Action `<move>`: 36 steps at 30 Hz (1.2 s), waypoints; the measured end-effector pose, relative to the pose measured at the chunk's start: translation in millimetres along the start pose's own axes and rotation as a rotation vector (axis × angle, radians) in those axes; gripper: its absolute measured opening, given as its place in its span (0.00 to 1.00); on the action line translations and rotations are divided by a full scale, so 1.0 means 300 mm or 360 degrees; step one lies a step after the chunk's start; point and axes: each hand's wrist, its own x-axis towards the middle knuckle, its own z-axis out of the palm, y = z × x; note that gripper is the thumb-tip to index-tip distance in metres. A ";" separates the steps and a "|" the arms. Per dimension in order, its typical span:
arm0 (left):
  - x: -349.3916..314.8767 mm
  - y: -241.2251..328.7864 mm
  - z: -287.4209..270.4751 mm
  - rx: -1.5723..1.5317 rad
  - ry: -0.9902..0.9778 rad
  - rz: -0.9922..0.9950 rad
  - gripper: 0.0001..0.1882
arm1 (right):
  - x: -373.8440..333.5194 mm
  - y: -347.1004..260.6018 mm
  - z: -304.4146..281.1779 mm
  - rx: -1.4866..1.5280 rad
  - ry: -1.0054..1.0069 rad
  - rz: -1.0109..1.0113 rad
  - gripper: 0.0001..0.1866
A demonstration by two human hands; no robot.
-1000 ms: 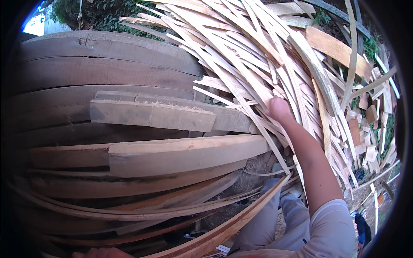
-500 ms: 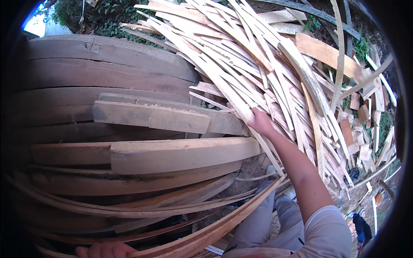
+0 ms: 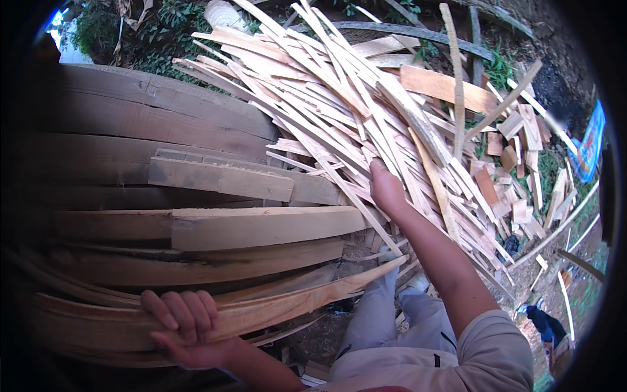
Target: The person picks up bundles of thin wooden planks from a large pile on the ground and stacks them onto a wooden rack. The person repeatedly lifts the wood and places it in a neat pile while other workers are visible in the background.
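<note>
My left hand (image 3: 186, 326) is closed round a long, gently curved wooden board (image 3: 281, 313), its fingers over the top and its thumb below. That board slants up toward the right, and its far end lies by my knees. Out to the right, my arm stretches to the heap of thin wooden strips (image 3: 326, 98). There my right hand (image 3: 386, 188) is closed on the end of a long greyish wooden strip (image 3: 320, 134). A paler strip (image 3: 356, 199) runs down past it toward the curved board's end.
Thick timber beams (image 3: 261, 225) are stacked on the left, with a short block (image 3: 222, 178) on top. Small wood offcuts (image 3: 516, 147) lie at the right, near a blue plastic piece (image 3: 591, 140). Green plants (image 3: 166, 39) grow behind the heap.
My left hand has come up from the lower edge, raising the near end of the curved board. My right hand has shifted from a pale strip to a greyish one. The view has shifted too.
</note>
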 end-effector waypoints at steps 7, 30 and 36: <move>-0.035 -0.003 0.086 -0.0048 0.0003 -0.0134 0.13 | -0.397 0.102 -0.186 0.0103 0.0482 0.0086 0.19; -0.171 0.045 0.237 0.0439 0.0282 -0.0147 0.14 | -1.120 0.415 -0.434 0.0351 0.1243 -0.0079 0.16; -0.121 0.047 0.241 -0.0084 0.0117 -0.0237 0.14 | -1.306 0.476 -0.438 0.0597 0.0843 0.0301 0.05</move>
